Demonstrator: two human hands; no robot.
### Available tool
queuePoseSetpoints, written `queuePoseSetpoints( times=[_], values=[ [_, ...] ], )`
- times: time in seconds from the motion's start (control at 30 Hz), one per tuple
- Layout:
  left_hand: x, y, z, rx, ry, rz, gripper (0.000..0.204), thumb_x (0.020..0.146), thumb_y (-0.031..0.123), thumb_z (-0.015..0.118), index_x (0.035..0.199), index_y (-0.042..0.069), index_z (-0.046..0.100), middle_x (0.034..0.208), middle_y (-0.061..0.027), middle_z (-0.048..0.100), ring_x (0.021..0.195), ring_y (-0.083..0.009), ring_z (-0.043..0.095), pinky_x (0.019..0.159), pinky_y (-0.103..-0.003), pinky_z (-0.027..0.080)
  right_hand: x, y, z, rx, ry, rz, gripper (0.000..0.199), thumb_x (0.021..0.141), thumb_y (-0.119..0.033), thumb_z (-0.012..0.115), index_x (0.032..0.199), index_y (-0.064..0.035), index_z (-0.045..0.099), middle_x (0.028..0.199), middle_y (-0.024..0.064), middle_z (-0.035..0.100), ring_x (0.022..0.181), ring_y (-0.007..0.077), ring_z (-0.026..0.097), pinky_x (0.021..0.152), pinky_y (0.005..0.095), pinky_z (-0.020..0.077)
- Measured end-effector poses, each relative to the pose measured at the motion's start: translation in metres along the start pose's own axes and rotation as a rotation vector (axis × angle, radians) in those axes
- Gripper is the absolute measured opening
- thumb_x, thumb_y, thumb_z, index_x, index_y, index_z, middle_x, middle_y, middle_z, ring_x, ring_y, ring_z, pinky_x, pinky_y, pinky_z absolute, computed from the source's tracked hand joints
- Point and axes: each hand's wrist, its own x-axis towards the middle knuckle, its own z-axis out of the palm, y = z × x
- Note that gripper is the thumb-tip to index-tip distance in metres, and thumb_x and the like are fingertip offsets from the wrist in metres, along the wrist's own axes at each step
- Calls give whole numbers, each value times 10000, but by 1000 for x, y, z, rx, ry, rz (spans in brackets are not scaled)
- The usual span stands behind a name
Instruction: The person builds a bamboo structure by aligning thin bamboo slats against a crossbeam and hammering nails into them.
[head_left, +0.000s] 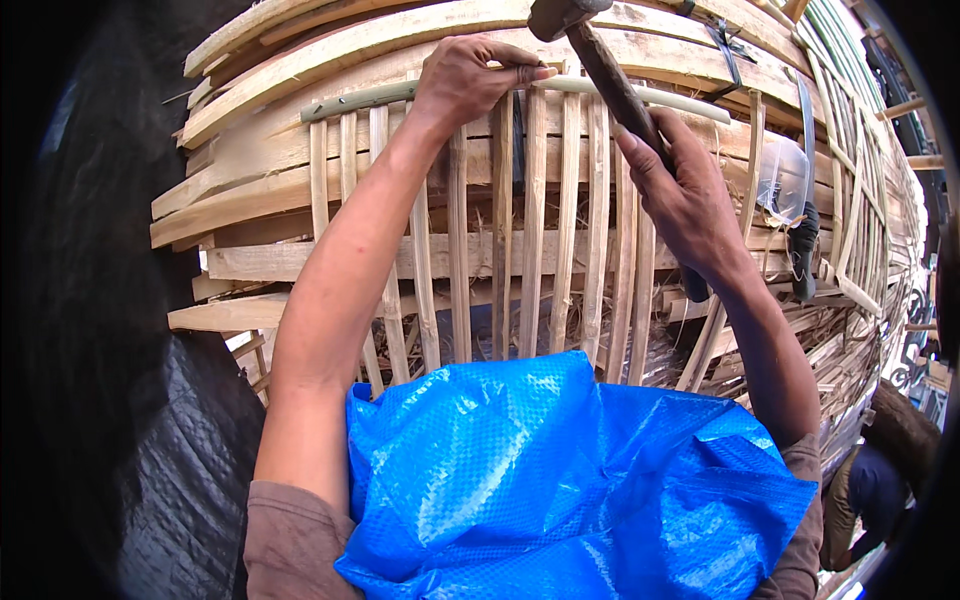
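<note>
My left hand (470, 82) is closed in a pinch at the top rail, a pale greenish round stick (685, 99) lying crosswise. Whatever its fingertips hold is too small to make out. My right hand (688, 190) grips a hammer (615, 80) by its dark handle, the head raised above and to the right of the left fingertips. Several narrow wooden slats (534, 220) run from the rail toward me, side by side with gaps between them. Small dark spots, perhaps nail heads, dot the rail's left end. A blue woven plastic sheet (500, 470) covers my front and the slats' near ends.
Long rough planks (340, 70) are stacked beneath and beyond the slats. At the right are a clear plastic container (783, 178), a blade with a black handle (803, 250) and another slatted frame (850, 170). Black sheeting (180, 460) hangs at left. Another person (875, 500) is at lower right.
</note>
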Motion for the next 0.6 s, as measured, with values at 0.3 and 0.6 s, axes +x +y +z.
queuePoseSetpoints(
  times=[0.3,0.6],
  values=[
    [-1,3,1,119,28,-25,296,785,443,840,928,185,827,846,-12,779,770,-120,717,712,-287,548,-7,5,13,-64,10,-10,374,1040,-382,555,1102,-13,568,711,113,559,645,179,511,596,399,398],
    [-2,-2,0,30,4,-49,309,775,463,843,943,205,827,838,-7,780,762,-118,715,712,-290,550,-1,-29,-10,93,118,-158,382,1044,-409,546,1083,-30,580,701,47,525,624,149,476,579,370,397]
  ],
)
